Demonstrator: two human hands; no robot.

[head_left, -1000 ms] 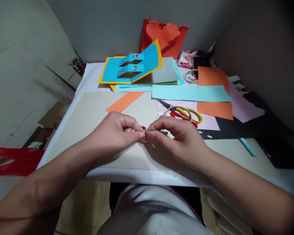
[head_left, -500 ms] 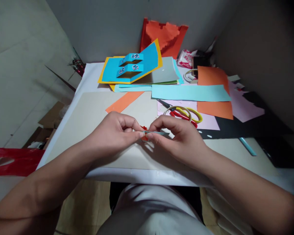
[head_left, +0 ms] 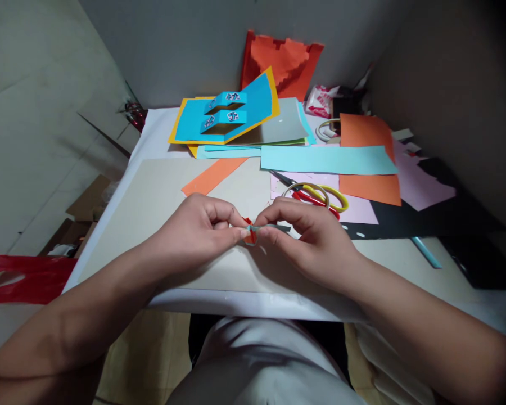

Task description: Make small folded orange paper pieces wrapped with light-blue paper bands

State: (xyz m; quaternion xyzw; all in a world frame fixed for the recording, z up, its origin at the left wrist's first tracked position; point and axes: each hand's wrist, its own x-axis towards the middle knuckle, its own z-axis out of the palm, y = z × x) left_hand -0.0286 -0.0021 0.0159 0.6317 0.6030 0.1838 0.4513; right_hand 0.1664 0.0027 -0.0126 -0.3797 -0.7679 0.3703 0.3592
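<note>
Thumb and forefinger of my left hand (head_left: 204, 225) pinch a small folded orange-red paper piece (head_left: 251, 235) above the front part of the board. My right hand (head_left: 306, 230) pinches a narrow pale blue-green paper strip (head_left: 274, 228) against that piece, and the strip's free end sticks out to the right beneath my fingers. Both sets of fingertips nearly meet and cover much of the paper. Just behind my right hand lie scissors (head_left: 320, 199) with red and yellow handles, and a roll of tape (head_left: 326, 194) overlaps them.
A beige board (head_left: 122, 225) covers the table. Behind it lie an orange strip (head_left: 215, 174), a light blue strip (head_left: 329, 160) and a blue-yellow pop-up card (head_left: 219, 121). To the right are orange paper (head_left: 366, 132), black paper (head_left: 442, 216) and a teal stick (head_left: 425, 253). A red card (head_left: 282, 64) leans behind.
The fingertips of my right hand have shifted slightly, and a little more of the orange-red piece shows between my hands. Everything else stays where it was.
</note>
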